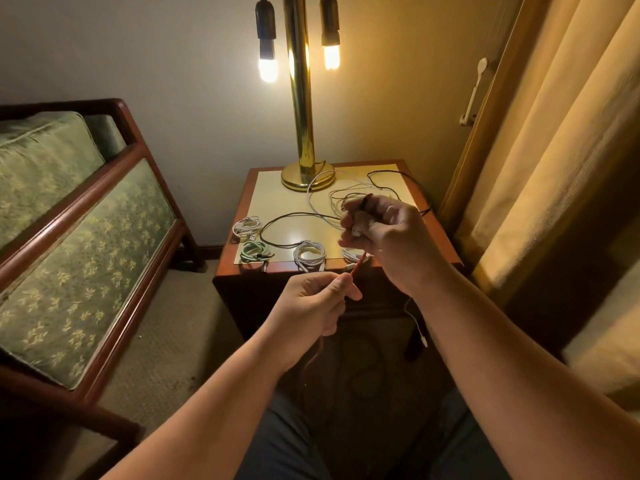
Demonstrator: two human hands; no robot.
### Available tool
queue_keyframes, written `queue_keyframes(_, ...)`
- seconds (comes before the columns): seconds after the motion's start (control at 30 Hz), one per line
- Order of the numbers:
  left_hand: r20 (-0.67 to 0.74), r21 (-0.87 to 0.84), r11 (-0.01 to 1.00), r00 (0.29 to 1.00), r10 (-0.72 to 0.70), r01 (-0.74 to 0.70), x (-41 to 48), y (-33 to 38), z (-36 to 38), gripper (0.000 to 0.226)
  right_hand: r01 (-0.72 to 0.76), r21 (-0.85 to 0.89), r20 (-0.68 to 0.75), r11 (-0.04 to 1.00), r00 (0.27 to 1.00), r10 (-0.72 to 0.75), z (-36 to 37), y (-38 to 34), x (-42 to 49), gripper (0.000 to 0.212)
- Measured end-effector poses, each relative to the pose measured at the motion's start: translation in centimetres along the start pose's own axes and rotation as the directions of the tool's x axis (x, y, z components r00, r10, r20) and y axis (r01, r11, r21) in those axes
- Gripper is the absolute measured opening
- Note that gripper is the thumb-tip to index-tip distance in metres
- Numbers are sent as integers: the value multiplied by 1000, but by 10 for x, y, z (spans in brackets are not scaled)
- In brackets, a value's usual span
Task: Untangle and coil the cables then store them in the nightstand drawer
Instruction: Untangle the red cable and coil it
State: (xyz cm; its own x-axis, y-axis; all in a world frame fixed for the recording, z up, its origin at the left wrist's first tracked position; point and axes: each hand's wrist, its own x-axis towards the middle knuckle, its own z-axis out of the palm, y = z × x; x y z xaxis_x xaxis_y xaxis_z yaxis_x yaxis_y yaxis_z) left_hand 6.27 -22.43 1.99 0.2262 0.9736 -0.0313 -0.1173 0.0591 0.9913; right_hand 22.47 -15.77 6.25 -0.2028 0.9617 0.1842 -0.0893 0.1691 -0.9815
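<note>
- Red cable (358,265) in front of brass lamp (300,109): pinched by left hand (317,303), gripped in curled right hand (381,237).
- Coiled cables (309,254) and loose tangle (313,197) on nightstand (277,199), before lamp base.
- Green sofa (52,161) left of lamp, curtain (554,133) right.

Both hands, left hand (311,303) and right hand (384,233), pinch a red cable (356,266) above the nightstand (242,271), beside coiled cables (309,255).

No legible text or labels.
</note>
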Motion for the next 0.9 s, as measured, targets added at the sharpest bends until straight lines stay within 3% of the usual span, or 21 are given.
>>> queue_keyframes(0.1, 40, -49, 999, 999, 18, -16, -3, 11, -7, 31, -30, -206, 12, 978, 999, 33, -15, 11, 2, 20)
queue_keyframes(0.3, 3, -61, 989, 991, 135, -135, 2, 23, -20, 31, -156, -190, 280, 969, 938, 206, -10, 32, -21, 21)
queue_keyframes(0.43, -118, 178, 953, 956, 268, -245, 7, 21, -22, 33, -228, -18, 337, 974, 915, 220, 12, 40, -41, 26)
queue_keyframes(0.6, -171, 589, 752, 864, 474, -296, 13, 10, -29, 28, -333, 262, 437, 906, 878, 197, 20, 40, -58, 33)
queue_keyframes(0.67, -140, 508, 806, 894, 426, -304, 14, -1, -29, 29, -366, 317, 475, 875, 860, 188, 22, 39, -62, 29)
queue_keyframes(0.73, -112, 224, 946, 958, 263, -233, 14, -11, -24, 30, -386, 373, 482, 844, 857, 179, 22, 38, -61, 25)
queue_keyframes(0.8, -111, 18, 995, 989, 101, -100, 12, -16, -14, 29, -370, 455, 438, 810, 885, 158, 19, 36, -58, 23)
queue_keyframes(0.9, -98, -30, 1000, 995, -11, 8, 12, -20, 4, 42, -264, 554, 271, 790, 954, 129, 13, 26, -46, 21)
